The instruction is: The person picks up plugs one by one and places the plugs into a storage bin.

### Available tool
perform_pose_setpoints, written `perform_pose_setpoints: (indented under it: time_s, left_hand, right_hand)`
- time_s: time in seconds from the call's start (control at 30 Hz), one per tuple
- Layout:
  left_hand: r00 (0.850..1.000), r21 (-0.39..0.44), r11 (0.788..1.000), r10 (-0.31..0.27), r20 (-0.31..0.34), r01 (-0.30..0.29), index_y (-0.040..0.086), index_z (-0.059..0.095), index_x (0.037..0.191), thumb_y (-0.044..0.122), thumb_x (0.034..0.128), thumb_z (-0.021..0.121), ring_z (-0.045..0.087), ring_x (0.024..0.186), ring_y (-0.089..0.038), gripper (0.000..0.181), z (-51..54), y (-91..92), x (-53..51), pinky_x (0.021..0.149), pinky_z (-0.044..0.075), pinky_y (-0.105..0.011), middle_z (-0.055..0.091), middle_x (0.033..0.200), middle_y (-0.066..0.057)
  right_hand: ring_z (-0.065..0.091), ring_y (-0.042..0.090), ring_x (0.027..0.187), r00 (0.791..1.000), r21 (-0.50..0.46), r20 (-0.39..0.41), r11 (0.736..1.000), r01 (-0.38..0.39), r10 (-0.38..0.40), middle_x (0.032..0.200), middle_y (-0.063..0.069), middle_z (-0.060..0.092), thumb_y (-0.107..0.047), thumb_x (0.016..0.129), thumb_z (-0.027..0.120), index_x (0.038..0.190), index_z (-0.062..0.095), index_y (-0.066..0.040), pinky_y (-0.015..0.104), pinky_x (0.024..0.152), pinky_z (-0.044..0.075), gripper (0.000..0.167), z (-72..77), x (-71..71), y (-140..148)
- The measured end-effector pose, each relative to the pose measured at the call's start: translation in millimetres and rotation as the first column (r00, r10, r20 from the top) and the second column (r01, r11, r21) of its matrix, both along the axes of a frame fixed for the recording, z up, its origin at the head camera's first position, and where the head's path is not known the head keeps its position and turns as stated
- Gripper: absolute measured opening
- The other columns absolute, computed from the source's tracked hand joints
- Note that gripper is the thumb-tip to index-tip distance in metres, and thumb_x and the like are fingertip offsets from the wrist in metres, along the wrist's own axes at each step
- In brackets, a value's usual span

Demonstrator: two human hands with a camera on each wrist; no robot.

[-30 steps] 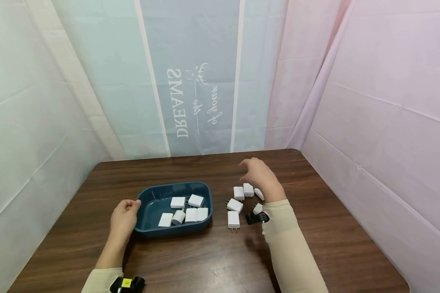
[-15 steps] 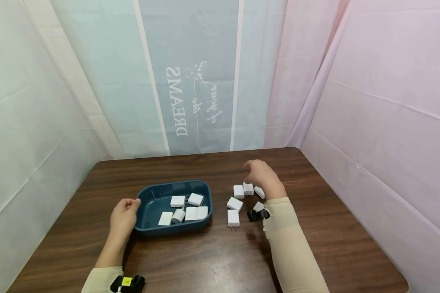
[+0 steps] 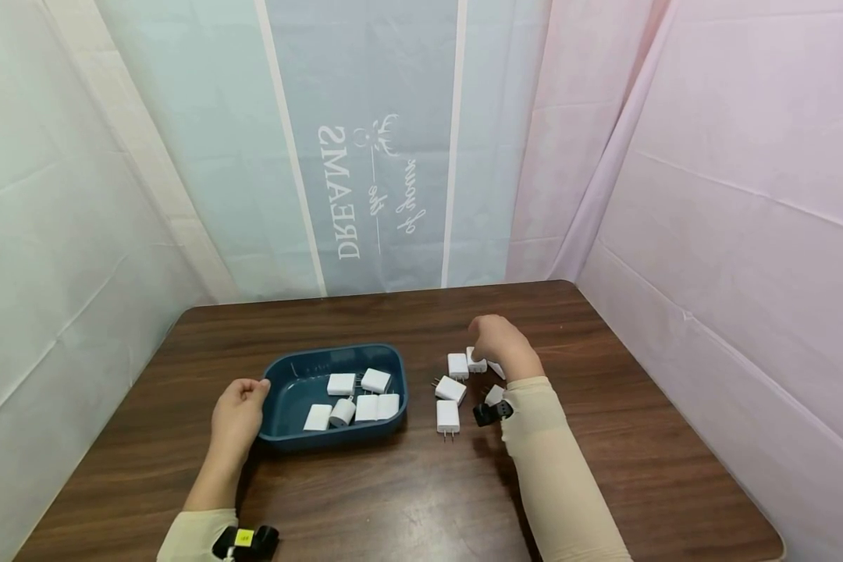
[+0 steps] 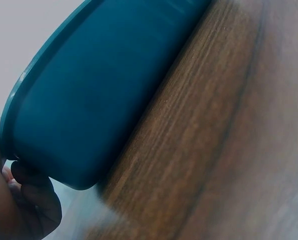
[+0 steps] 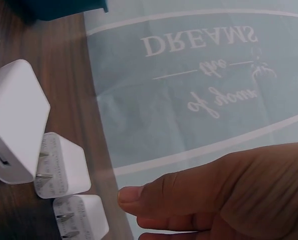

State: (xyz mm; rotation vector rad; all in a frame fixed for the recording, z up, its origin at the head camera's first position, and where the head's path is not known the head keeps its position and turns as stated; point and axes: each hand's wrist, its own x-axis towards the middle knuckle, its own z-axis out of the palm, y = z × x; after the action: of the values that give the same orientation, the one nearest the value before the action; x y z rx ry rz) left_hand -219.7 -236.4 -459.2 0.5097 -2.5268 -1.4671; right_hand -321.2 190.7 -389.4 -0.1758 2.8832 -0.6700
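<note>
A blue tray holds several white plug adapters in its middle and right part. The left hand pinches the tray's left rim; in the left wrist view its thumb and curled fingers meet at the rim of the tray. The right hand hangs over the far end of a loose group of white adapters. In the right wrist view the right hand has its fingers extended, holding nothing, beside an adapter with metal prongs.
The brown wooden table carries the tray at centre left and the loose adapters right of it. A printed curtain hangs behind the table's far edge, and pale sheets hang at both sides.
The right hand has moved slightly right and lowered towards the far adapters. The left hand keeps its grip on the tray rim.
</note>
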Motion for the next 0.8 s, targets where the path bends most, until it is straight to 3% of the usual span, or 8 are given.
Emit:
perform_pose_setpoints:
  time_s: [0.37,0.8]
  left_hand:
    - [1.0,0.001,1.0,0.002,-0.003,-0.002,0.001,0.057,0.116,0.039,0.108,0.049,0.049,0.082,-0.022,0.04,1.0,0.5,-0.2,0.066,0.041,-0.032,0.052,0.086,-0.006]
    - [1.0,-0.003,1.0,0.02,0.003,-0.02,0.001,0.058,0.116,0.039,0.1082,0.049,0.049,0.084,-0.023,0.04,0.8,1.3,-0.3,0.067,0.04,-0.032,0.052,0.088,-0.007]
  right_hand:
    - [0.056,0.029,0.093,1.0,0.051,0.01,0.999,-0.013,0.013,0.136,0.018,0.061,0.005,0.082,0.066,0.139,0.059,-0.001,0.039,0.068,0.044,0.058,-14.0,-6.9,0]
    - [0.059,0.029,0.093,1.0,0.016,0.027,1.0,0.0,-0.001,0.131,0.019,0.064,0.002,0.083,0.072,0.134,0.063,0.0,0.04,0.073,0.05,0.052,-24.6,-9.0,0]
